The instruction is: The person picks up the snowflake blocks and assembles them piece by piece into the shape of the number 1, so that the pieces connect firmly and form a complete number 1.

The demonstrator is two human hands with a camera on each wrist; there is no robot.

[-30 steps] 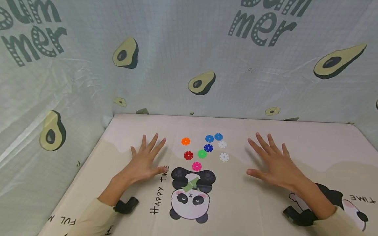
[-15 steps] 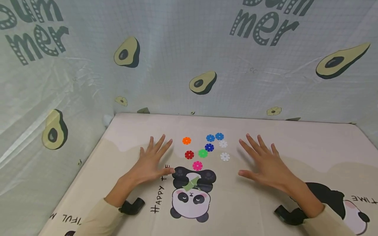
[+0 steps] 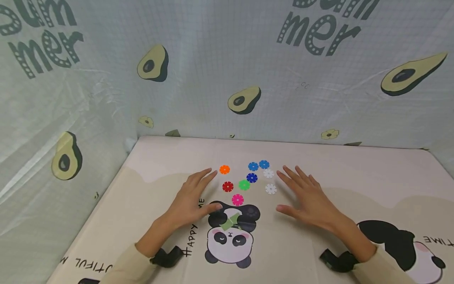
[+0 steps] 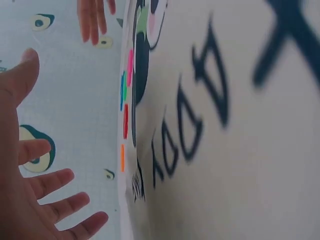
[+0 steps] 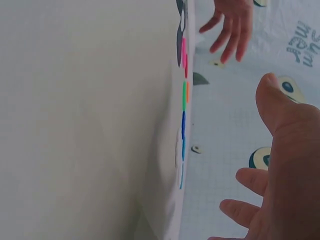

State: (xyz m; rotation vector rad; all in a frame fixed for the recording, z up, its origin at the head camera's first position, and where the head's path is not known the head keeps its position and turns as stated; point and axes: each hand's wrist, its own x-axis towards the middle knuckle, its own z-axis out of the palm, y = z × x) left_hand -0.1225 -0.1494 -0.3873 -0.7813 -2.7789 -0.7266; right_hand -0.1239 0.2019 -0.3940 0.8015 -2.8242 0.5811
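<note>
Several small notched plastic discs lie flat on the table, between my two hands. Nearest my left hand (image 3: 189, 199) are an orange disc (image 3: 224, 169) and a red disc (image 3: 227, 186). A pink disc (image 3: 237, 200), a green disc (image 3: 244, 185) and a dark blue disc (image 3: 252, 178) lie in the middle. Behind them are two lighter blue discs (image 3: 253, 166). Two white discs (image 3: 271, 189) lie closest to my right hand (image 3: 308, 199). Both hands hover over the cloth with fingers extended and hold nothing; the wrist views show them raised above the surface.
A pale tablecloth (image 3: 283, 244) covers the table, printed with a panda (image 3: 229, 244) and lettering. Behind it hangs a light curtain (image 3: 198, 55) with avocado prints, which also runs along the left side. Black wrist-worn pieces (image 3: 338, 261) jut inward from both sleeves.
Both hands have moved inward, toward each other and closer to the discs; their fingers are less widely spread. The discs have stayed in place.
</note>
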